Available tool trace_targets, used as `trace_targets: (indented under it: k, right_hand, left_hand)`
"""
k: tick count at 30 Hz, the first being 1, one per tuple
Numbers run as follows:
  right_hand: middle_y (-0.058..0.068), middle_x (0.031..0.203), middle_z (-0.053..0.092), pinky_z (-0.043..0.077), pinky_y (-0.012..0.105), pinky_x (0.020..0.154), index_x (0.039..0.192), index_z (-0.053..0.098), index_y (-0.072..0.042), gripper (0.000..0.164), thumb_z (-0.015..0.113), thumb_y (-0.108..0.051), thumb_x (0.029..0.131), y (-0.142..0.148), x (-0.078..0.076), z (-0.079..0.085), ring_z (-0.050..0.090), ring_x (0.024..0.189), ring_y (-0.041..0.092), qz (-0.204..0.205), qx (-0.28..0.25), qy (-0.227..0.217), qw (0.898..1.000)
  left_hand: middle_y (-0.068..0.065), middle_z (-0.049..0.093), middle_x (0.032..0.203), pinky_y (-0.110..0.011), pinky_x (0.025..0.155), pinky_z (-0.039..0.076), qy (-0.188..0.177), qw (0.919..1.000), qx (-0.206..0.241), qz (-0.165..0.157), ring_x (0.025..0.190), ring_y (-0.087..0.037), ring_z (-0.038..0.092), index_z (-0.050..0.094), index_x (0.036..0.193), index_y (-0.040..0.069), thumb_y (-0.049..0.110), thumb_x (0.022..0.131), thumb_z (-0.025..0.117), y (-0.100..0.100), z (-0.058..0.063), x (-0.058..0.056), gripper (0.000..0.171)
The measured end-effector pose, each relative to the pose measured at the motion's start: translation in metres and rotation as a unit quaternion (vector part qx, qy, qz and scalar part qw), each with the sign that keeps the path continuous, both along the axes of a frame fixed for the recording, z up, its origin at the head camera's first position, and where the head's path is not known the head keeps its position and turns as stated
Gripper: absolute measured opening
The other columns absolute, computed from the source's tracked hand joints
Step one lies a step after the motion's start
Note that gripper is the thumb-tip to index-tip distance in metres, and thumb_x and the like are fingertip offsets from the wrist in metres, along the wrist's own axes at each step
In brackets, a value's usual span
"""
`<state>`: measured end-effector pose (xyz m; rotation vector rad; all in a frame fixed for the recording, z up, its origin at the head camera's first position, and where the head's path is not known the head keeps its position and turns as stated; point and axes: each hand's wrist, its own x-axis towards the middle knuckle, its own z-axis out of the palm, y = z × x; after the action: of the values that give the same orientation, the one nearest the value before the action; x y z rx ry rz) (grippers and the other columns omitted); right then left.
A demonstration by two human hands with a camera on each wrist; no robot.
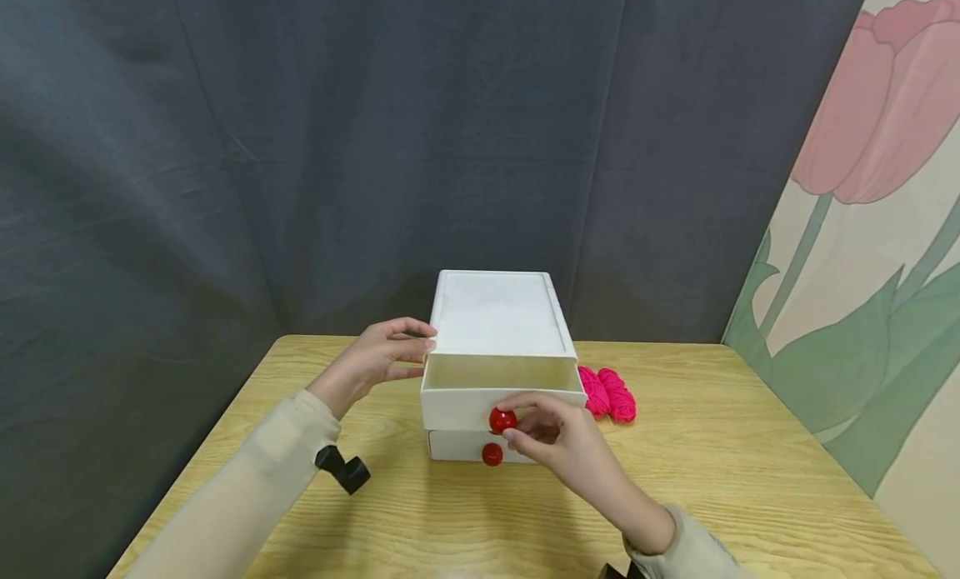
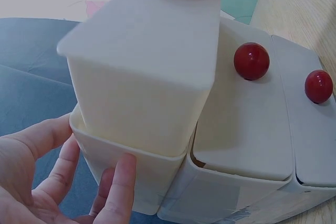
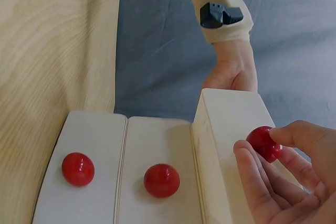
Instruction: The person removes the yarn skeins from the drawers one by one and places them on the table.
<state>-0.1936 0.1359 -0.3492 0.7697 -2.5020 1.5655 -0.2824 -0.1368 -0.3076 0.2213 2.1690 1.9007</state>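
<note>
A small white drawer cabinet [image 1: 495, 312] stands on the table, its top drawer [image 1: 453, 408] pulled out toward me. With thumb and fingertips my right hand [image 1: 562, 437] pinches the round red knob [image 3: 264, 143] on that drawer's front. My left hand [image 1: 375, 358] is at the cabinet's left side, its fingers spread and fairly straight, fingertips touching the casing near the front rim. Two lower drawers, each with a red knob of its own, the middle knob [image 3: 161, 180] and the bottom knob [image 3: 78, 169], are pushed in. The part of the drawer's inside that shows holds nothing visible.
Bright pink yarn [image 1: 609, 394] lies right of the cabinet, partly hidden behind it. The wooden table [image 1: 720, 462] meets a dark cloth backdrop [image 1: 337, 146] at the back and left. A wall painted with tulips [image 1: 862, 312] rises at the right.
</note>
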Motion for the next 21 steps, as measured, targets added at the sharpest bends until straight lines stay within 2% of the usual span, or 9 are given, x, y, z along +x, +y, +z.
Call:
trace_targets:
  k: [5,10,15,21]
  right_hand:
    - [0.010,0.091,0.074,0.056,0.025,0.065,0.115,0.067,-0.015,0.029,0.073,-0.013,0.086,0.001,-0.012,0.001,0.069,0.075,0.016,0.004,-0.002,-0.020,1.000]
    - [0.008,0.088,0.073,0.057,0.027,0.065,0.115,0.068,-0.016,0.028,0.073,-0.014,0.087,0.001,-0.025,0.000,0.068,0.072,0.014,0.001,0.005,-0.010,1.000]
    - [0.008,0.089,0.073,0.058,0.028,0.068,0.115,0.067,-0.016,0.029,0.073,-0.015,0.087,0.002,-0.035,0.001,0.069,0.075,0.024,0.000,-0.002,-0.017,1.000]
    - [0.015,0.089,0.072,0.058,0.027,0.071,0.116,0.067,-0.008,0.030,0.072,-0.013,0.087,0.002,-0.047,-0.002,0.069,0.080,0.035,0.008,-0.029,-0.033,0.999]
  left_hand:
    - [-0.005,0.061,0.105,-0.042,0.092,0.054,0.001,1.0000,-0.001,0.000,0.088,-0.018,0.062,0.058,0.119,0.007,0.016,0.092,0.067,0.000,-0.001,0.000,0.031]
    - [-0.005,0.060,0.104,-0.043,0.093,0.054,-0.001,1.0000,0.002,0.001,0.088,-0.018,0.062,0.058,0.119,0.007,0.016,0.092,0.067,0.000,-0.001,0.000,0.030]
    - [-0.006,0.061,0.104,-0.041,0.090,0.055,-0.002,1.0000,0.005,0.002,0.088,-0.018,0.064,0.058,0.118,0.007,0.015,0.092,0.067,0.001,-0.001,0.000,0.029]
    - [-0.006,0.063,0.106,-0.039,0.089,0.056,0.000,1.0000,0.006,0.000,0.090,-0.018,0.065,0.058,0.118,0.007,0.015,0.092,0.067,0.001,0.000,0.001,0.029]
